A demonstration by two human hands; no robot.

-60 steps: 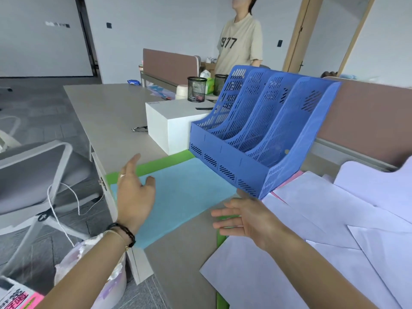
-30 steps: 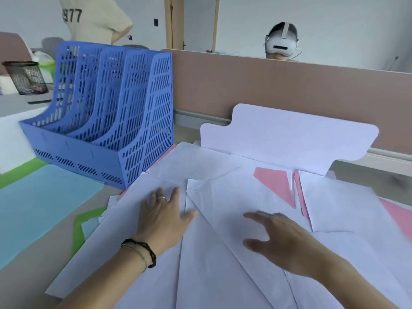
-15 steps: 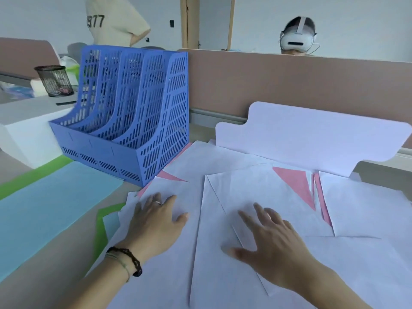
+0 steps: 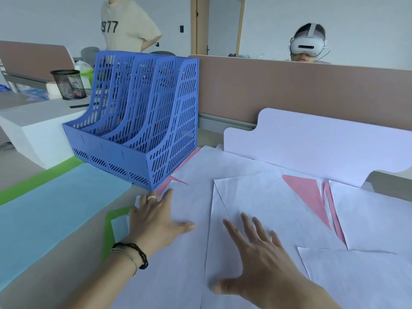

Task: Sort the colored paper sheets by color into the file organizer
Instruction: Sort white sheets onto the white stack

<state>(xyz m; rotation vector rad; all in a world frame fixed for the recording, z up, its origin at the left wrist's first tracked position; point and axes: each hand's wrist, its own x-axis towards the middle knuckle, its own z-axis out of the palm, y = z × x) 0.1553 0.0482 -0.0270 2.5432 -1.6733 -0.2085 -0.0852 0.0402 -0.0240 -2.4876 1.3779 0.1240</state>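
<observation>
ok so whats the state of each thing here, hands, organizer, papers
left hand: open, flat on the white sheets
right hand: open, fingers spread on a white sheet
file organizer: upright, slots look empty
white sheets: scattered, overlapping
pink sheets: mostly buried under white
light blue sheet: flat, atop a green sheet

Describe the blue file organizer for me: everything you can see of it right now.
The file organizer is blue perforated plastic, standing upright on the desk against the brown divider. Tall slotted walls split it into several open-topped compartments with sloping front edges; all look empty. A white box sits close beside it, a light blue sheet lies by its front base, and pink paper lies by its near corner. Neither hand touches it.
</observation>
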